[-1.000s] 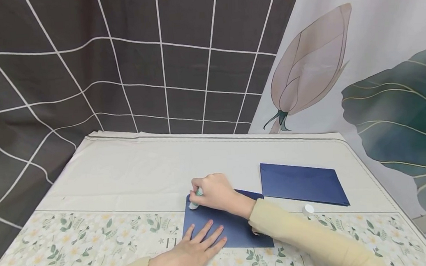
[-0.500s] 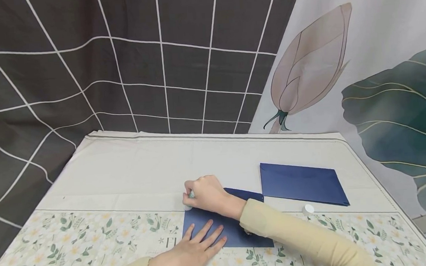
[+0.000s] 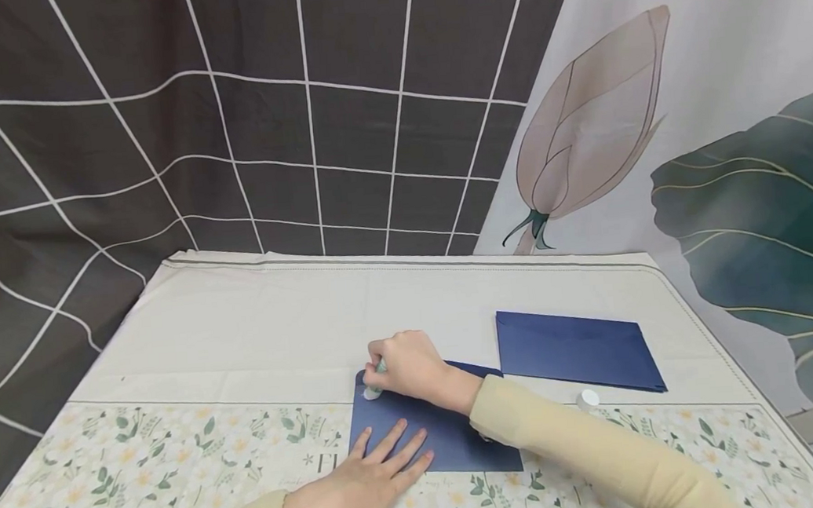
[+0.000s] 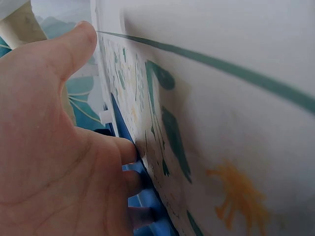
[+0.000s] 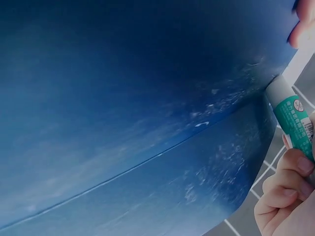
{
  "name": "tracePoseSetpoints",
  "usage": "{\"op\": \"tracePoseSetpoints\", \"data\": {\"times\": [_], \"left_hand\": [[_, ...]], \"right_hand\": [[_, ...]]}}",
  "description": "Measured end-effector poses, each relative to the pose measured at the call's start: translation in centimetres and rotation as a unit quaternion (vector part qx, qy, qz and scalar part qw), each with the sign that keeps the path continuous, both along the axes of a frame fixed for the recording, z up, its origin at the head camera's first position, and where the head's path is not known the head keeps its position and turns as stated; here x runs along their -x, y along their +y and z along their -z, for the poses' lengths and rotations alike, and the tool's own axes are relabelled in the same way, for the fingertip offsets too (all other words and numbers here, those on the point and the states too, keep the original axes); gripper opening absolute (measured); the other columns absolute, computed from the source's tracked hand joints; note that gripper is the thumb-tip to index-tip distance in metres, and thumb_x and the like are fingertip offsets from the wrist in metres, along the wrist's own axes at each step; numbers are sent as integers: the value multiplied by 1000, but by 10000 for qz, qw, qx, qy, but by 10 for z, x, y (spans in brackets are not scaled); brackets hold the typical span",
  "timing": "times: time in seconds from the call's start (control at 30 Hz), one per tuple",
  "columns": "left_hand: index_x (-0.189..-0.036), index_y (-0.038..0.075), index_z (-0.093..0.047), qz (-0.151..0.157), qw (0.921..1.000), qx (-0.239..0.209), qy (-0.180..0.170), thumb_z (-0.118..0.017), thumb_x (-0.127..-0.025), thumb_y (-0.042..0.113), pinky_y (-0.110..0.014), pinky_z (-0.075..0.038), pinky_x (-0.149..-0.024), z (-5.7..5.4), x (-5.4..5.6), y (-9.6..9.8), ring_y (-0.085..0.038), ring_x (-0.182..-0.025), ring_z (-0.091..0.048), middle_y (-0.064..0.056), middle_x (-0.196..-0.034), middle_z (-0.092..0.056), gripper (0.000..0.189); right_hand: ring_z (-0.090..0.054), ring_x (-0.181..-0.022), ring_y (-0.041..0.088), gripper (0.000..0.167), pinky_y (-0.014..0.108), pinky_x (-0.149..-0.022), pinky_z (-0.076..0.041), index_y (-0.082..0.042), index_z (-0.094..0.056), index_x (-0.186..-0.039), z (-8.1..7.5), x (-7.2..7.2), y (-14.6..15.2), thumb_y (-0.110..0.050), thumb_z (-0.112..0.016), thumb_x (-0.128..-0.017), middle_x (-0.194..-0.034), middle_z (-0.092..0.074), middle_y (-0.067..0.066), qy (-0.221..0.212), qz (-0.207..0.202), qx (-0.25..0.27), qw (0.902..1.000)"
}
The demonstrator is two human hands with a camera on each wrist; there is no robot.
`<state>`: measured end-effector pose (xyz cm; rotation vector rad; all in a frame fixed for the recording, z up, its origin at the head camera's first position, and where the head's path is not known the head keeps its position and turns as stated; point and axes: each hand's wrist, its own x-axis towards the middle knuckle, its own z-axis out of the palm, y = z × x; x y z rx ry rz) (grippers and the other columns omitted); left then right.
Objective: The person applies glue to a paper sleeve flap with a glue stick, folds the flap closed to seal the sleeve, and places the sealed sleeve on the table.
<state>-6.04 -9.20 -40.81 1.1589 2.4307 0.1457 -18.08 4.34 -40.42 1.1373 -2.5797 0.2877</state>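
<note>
A dark blue envelope (image 3: 448, 440) lies on the table with its flap (image 5: 211, 182) folded out on the far side. My right hand (image 3: 409, 370) grips a green and white glue stick (image 5: 293, 115), its white end down at the envelope's far left, by the flap crease. Whitish glue smears (image 5: 216, 167) show on the flap and along the crease. My left hand (image 3: 359, 482) rests flat with spread fingers on the envelope's near left part. In the left wrist view, the fingertips of the left hand (image 4: 54, 123) press on the blue paper.
To the right lies a second blue envelope (image 3: 579, 350), or a small stack of them. A white round cap (image 3: 589, 399) stands just in front of it. The table wears a cream cloth (image 3: 255, 320) with a floral band. Dark gridded curtain (image 3: 256, 123) hangs behind.
My right hand slid the glue stick left to the envelope's edge, then back right to about where it began. The left hand stayed in place.
</note>
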Motion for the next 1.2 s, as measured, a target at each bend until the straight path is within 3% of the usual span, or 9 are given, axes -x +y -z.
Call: {"op": "tracePoseSetpoints", "data": {"times": [0.5,1.0,1.2], "left_hand": [[-155,26,-15,-45,9999,46,-106,-53,-82,71,-65,-24,-110,-2,0,-1,-27,-151,-2,1,-164,-3,94],[-155,27,-15,-99,9998,99,-109,-53,-82,72,-65,-23,-111,-1,-1,1,-27,-151,-2,2,-164,-3,94],[-155,28,-14,-131,9998,125,-131,-54,-82,72,-64,-23,-111,-1,-1,1,-26,-151,-1,3,-164,-3,94]], "right_hand": [[-30,-39,-3,23,12,-41,-24,-21,-52,-57,2,1,33,-21,-65,-76,-42,-47,-11,-5,134,287,9995],[-19,-40,-2,35,14,-43,-14,-23,-39,-55,3,-9,70,-19,-65,-78,-43,-24,-15,-47,651,242,9976],[-19,-40,-3,35,14,-42,-13,-23,-40,-56,3,-12,86,-19,-66,-78,-44,-22,-17,-29,828,254,9962]]}}
